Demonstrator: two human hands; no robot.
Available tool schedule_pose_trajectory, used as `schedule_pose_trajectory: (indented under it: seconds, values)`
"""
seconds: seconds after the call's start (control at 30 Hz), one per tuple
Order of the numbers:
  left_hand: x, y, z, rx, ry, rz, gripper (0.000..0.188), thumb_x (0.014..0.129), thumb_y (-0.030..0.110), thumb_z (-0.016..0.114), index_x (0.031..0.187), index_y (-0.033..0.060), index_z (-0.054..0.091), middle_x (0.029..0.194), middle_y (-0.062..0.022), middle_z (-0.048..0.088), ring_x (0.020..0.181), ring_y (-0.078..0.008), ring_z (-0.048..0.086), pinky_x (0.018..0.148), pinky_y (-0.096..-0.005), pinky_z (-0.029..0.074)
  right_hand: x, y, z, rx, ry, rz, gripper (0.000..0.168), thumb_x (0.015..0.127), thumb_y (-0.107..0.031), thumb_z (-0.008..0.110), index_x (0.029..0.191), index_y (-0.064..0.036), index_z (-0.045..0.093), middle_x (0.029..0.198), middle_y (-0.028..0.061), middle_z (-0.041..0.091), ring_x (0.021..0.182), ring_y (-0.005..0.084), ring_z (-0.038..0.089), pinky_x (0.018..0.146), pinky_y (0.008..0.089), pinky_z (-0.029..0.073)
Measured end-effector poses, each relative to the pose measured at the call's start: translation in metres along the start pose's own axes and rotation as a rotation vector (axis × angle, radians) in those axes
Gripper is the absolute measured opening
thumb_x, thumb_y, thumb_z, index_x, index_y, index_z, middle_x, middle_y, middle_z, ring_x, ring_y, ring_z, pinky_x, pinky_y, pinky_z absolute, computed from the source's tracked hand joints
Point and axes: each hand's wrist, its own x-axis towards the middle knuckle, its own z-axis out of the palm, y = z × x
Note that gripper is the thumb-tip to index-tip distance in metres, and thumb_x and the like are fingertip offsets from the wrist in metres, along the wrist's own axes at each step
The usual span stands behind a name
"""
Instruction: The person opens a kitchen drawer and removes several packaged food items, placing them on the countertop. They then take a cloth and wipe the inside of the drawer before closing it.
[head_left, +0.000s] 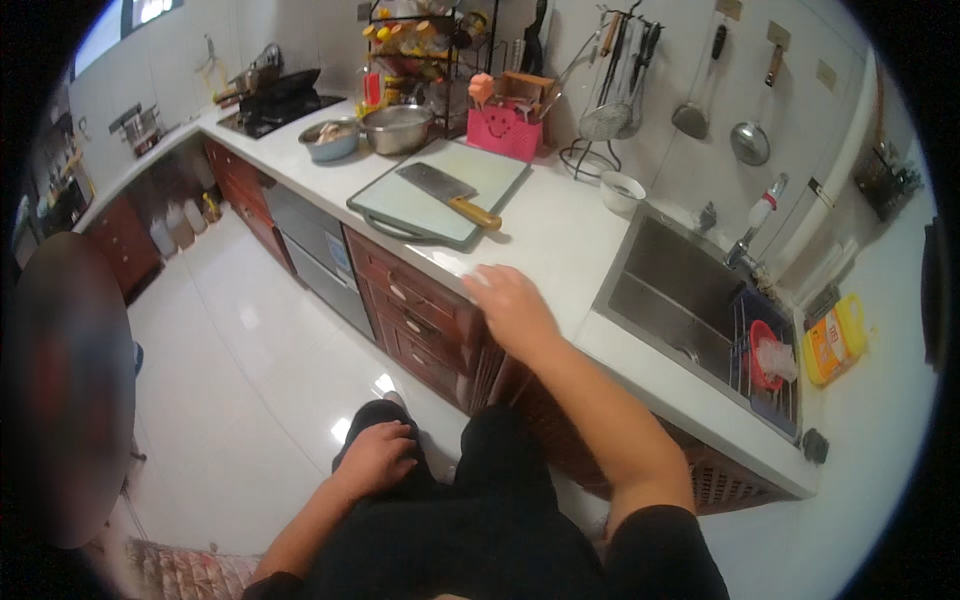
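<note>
My left hand (379, 454) rests on my dark-clothed thigh, palm down, with nothing visible in it. Over the front edge of the white countertop (551, 274), my right hand (514, 304) has its fingers bent; a pale patch by the fingertips is too blurred to identify. Just beyond it lies a cutting board (382, 199) with a dark rim and a loop handle. A cleaver (442, 182) lies flat across the board. Its yellowish handle (478, 214) points toward the sink side, apart from my right hand.
A steel sink (667, 270) lies to the right, with a faucet (742, 247) and a white bowl (622, 193) nearby. Behind the board stand a metal basin (397, 129), a blue-grey bowl (330, 139) and a pink basket (502, 135). A blurred figure (71, 390) is at left.
</note>
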Motion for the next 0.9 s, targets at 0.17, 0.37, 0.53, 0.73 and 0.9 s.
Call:
schedule_pose_trajectory:
  seconds: [0.17,0.37,0.53,0.73,0.9]
  values:
    - [0.011,0.023,-0.029,0.02,0.099,0.103,0.028,0.08,0.017,0.076,0.103,0.0028,0.073,0.123,-0.0184,0.066,0.12,-0.0359,0.06,0.102,-0.0447,0.049,0.042,-0.001,0.023,-0.021,-0.096,0.094,0.031,0.09,-0.011,0.058,0.12,-0.011,0.065,0.123,0.0126,0.064,0.114,0.0347,0.059,0.097,0.0453,0.049]
    - [-0.06,-0.011,-0.039,0.068,0.154,-0.202,0.027,0.082,0.018,0.076,0.105,0.0046,0.073,0.126,-0.0186,0.065,0.123,-0.0373,0.058,0.104,-0.046,0.048,-0.029,0.042,-0.043,-0.01,-0.224,0.333,0.033,0.098,-0.028,0.055,0.127,-0.018,0.068,0.131,0.0105,0.063,0.123,0.0327,0.057,0.106,0.0448,0.046]
    - [-0.087,-0.026,-0.031,0.056,0.272,-0.396,0.027,0.085,0.02,0.075,0.108,0.0053,0.072,0.13,-0.0184,0.064,0.124,-0.0373,0.057,0.107,-0.0456,0.045,-0.135,0.09,-0.138,-0.264,-0.276,0.686,0.036,0.101,-0.024,0.045,0.122,-0.006,0.068,0.124,0.0234,0.065,0.113,0.0397,0.063,0.099,0.0465,0.049]
    - [-0.039,-0.053,-0.013,-0.258,0.351,-0.377,0.028,0.091,0.023,0.07,0.111,0.0035,0.071,0.122,-0.0169,0.067,0.113,-0.0344,0.063,0.1,-0.0412,0.049,-0.142,0.081,-0.155,-0.417,-0.108,0.789,0.034,0.101,-0.024,0.047,0.123,-0.005,0.066,0.116,0.024,0.064,0.109,0.0424,0.061,0.094,0.0495,0.048]
    - [0.045,-0.101,0.022,-1.221,0.397,-0.762,0.023,0.097,0.025,0.065,0.108,0.0053,0.067,0.106,-0.0106,0.07,0.102,-0.0229,0.067,0.09,-0.0374,0.053,-0.126,0.083,-0.119,-0.394,-0.189,0.665,0.034,0.102,-0.022,0.048,0.124,-0.004,0.065,0.118,0.0222,0.064,0.112,0.0406,0.059,0.099,0.0475,0.045]
